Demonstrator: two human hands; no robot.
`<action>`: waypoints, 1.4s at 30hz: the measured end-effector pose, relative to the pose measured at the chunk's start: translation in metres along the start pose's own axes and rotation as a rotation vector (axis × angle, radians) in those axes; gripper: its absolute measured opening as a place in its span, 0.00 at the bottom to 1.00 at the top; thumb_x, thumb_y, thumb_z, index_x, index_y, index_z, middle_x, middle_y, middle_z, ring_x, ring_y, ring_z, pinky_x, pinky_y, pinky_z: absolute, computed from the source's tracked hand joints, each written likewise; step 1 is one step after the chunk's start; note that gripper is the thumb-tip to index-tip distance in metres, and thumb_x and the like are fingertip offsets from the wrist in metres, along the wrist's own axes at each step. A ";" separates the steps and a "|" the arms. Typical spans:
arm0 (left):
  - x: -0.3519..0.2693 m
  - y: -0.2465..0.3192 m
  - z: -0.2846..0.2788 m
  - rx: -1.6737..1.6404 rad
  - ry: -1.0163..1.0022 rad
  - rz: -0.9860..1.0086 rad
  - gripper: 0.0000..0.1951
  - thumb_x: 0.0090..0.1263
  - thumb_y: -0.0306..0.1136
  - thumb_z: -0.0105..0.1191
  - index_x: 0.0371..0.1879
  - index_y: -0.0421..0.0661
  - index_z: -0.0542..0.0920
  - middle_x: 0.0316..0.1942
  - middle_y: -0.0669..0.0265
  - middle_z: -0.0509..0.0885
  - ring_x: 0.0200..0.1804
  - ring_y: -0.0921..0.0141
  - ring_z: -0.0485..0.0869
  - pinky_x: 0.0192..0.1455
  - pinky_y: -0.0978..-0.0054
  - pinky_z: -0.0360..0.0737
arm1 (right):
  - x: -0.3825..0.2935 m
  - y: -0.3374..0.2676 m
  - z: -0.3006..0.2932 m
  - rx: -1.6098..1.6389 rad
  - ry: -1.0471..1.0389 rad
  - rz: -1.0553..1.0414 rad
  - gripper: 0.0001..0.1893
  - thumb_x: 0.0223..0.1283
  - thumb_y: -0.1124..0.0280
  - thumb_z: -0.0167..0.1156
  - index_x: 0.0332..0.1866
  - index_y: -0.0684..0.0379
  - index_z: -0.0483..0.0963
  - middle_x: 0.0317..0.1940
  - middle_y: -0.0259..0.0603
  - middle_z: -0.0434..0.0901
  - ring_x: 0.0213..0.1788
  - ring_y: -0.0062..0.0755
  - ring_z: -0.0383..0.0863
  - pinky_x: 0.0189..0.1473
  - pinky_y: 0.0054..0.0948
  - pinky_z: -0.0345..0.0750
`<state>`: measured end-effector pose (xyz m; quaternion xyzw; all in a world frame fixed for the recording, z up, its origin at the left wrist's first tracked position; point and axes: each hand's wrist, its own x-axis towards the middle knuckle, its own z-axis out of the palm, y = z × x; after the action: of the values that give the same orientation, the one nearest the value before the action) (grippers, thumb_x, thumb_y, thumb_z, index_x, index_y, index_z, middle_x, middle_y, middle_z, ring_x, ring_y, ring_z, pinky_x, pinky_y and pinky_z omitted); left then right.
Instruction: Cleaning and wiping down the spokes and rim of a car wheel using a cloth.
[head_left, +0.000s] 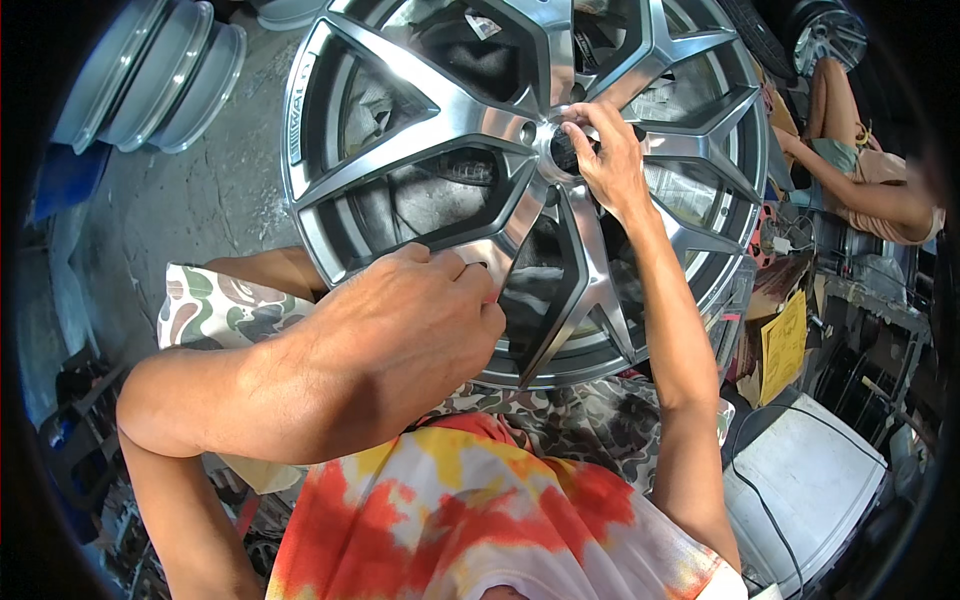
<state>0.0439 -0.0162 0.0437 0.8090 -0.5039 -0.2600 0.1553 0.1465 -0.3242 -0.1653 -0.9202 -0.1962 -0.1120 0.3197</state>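
A large alloy wheel with split, machined-face spokes and dark-painted windows lies face up before me, its near edge against my lap. My right hand reaches to the hub, thumb and fingers bent around the edge of the centre bore. Over a near-left spoke, my left hand is curled with its back to the camera. A bit of something reddish shows by its fingertips; whether it grips a thing there is hidden. Raised lettering marks the wheel's left lip.
Several bare wheel rims stand at upper left on the concrete floor. Another person sits at right, near a further wheel. A white plastic lid with a black cable and a yellow paper are at lower right.
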 end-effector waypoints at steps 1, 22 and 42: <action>-0.001 -0.001 0.000 0.001 0.000 0.000 0.13 0.72 0.38 0.63 0.47 0.43 0.78 0.47 0.60 0.76 0.56 0.64 0.79 0.58 0.66 0.76 | -0.001 -0.001 0.001 0.058 0.037 0.008 0.08 0.72 0.70 0.68 0.52 0.53 0.83 0.45 0.37 0.85 0.45 0.41 0.87 0.51 0.39 0.74; 0.009 0.001 -0.003 0.038 -0.115 -0.016 0.13 0.73 0.33 0.62 0.49 0.39 0.80 0.55 0.51 0.80 0.61 0.57 0.82 0.61 0.62 0.80 | 0.045 -0.016 -0.032 0.046 0.115 -0.159 0.07 0.74 0.70 0.67 0.53 0.55 0.85 0.45 0.37 0.85 0.48 0.40 0.85 0.55 0.38 0.73; 0.025 -0.070 -0.030 -0.347 0.842 -0.097 0.14 0.69 0.34 0.75 0.46 0.38 0.88 0.36 0.59 0.89 0.40 0.67 0.88 0.48 0.68 0.84 | 0.057 -0.166 -0.099 0.317 -0.154 -0.222 0.10 0.68 0.78 0.71 0.52 0.66 0.85 0.40 0.42 0.87 0.42 0.32 0.88 0.48 0.31 0.83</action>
<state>0.1214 -0.0079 0.0260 0.8289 -0.3073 0.0039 0.4674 0.1176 -0.2515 0.0204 -0.8369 -0.3354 -0.0436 0.4304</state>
